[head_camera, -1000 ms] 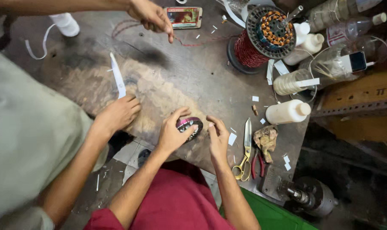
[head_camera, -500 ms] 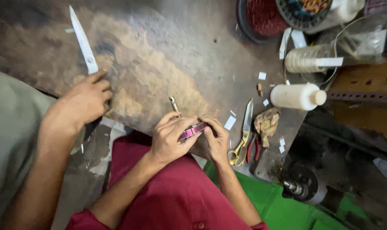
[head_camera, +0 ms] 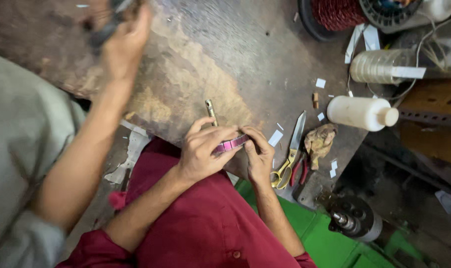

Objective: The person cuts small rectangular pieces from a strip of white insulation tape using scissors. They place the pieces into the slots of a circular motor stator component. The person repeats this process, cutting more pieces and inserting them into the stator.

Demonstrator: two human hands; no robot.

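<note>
My left hand (head_camera: 201, 151) and my right hand (head_camera: 259, 155) meet at the near edge of the worn workbench (head_camera: 225, 59). Together they hold a small dark ring-shaped part with pink strips (head_camera: 230, 144) between their fingers. A short brass rod (head_camera: 211, 111) lies on the bench just beyond my left fingers. I wear dark red sleeves. A co-worker's arm in a grey-green sleeve reaches up the left side, and that hand (head_camera: 123, 42) is blurred around a dark object.
Yellow-handled scissors (head_camera: 290, 149), red-handled pliers (head_camera: 300, 171) and a crumpled rag (head_camera: 319, 141) lie right of my hands. A white plastic bottle (head_camera: 362, 113), a clear spool (head_camera: 379, 66) and a red wire coil (head_camera: 342, 12) sit farther right. Paper scraps dot the bench. A small motor (head_camera: 354, 218) stands below.
My hands have drawn the ringed part to the bench edge and hold it edge-on. The co-worker's hand has lifted from the bench toward the top left, and the white blade there is gone from view.
</note>
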